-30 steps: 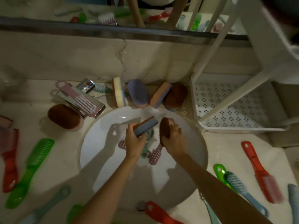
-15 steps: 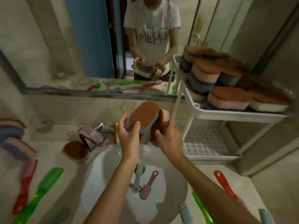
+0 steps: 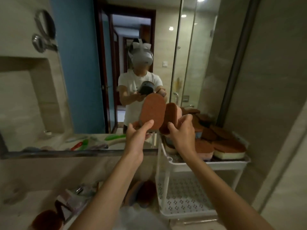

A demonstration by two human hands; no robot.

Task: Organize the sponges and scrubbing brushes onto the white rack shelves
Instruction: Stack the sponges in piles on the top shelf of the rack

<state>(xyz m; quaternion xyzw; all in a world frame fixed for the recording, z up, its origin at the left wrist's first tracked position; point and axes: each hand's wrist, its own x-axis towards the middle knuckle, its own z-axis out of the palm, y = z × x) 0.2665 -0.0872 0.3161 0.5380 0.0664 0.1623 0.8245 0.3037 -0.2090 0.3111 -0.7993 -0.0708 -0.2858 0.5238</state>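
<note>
While both hands are up high, each one holds a sponge. The left hand (image 3: 137, 136) pinches the bottom of a big oval sponge (image 3: 153, 112), with the thumb on its brown face. The right hand (image 3: 181, 135) is wrapped round a second sponge (image 3: 169, 118), which stands on its edge right beside the first.

Just past the right hand is the top shelf (image 3: 209, 165) of the white rack (image 3: 158, 176). It is already piled with a heap of sponges (image 3: 222, 143). To do this well, I think the person should find a flat spot, lay each sponge brown side up, and let go gently so nothing slides off. The lower shelf (image 3: 182, 196), down under the right hand, has lots of room and may be a safer place.

The sponges look soft and squishy, with a scratchy brown top and a pale foam bottom. The rack looks hard and smooth, with little holes.
</note>
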